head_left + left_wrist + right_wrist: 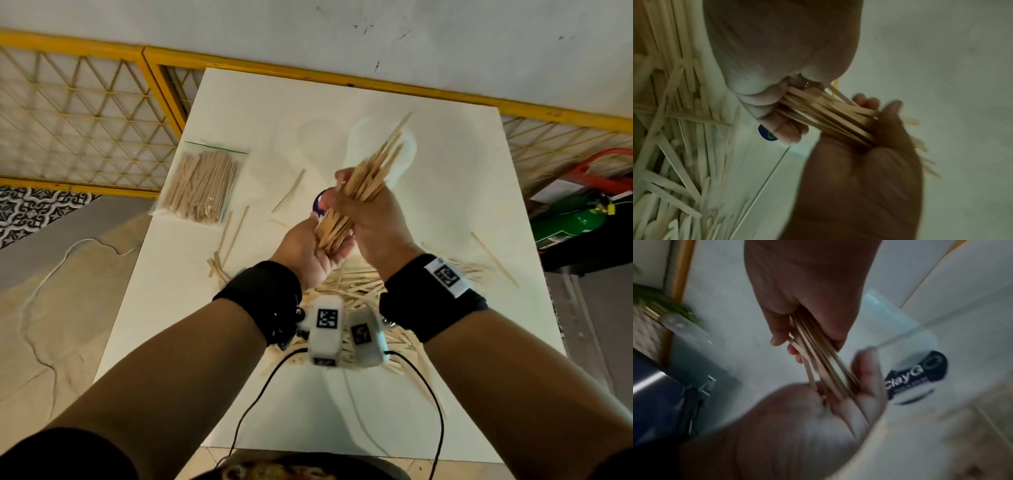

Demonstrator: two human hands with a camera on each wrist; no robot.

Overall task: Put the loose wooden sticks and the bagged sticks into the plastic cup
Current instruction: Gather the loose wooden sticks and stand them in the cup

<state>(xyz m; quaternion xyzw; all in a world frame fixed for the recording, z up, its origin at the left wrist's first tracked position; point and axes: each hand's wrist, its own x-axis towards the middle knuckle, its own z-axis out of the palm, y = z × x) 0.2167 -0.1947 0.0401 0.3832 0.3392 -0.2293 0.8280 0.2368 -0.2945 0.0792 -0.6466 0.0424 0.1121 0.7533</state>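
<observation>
Now both hands hold a bunch of sticks

Right hand (373,219) fingers curl round the bunch of sticks (370,178) mid-way; left hand (315,243) cups the low ends w/ loose fingers, over the plastic cup (906,340). Sticks look light, stiff & slippy, so squeeze the middle. Bagged sticks (202,185) lie to the left.

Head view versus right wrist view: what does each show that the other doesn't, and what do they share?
Only the head view shows the bagged sticks lying at the table's left, the loose pile under the wrists, and stray sticks around it. Only the right wrist view shows the cup's dark printed label clearly; in the head view the cup is a faint shape behind the hands. Both show the right hand gripping a bundle whose lower ends rest in the cupped left hand.
</observation>
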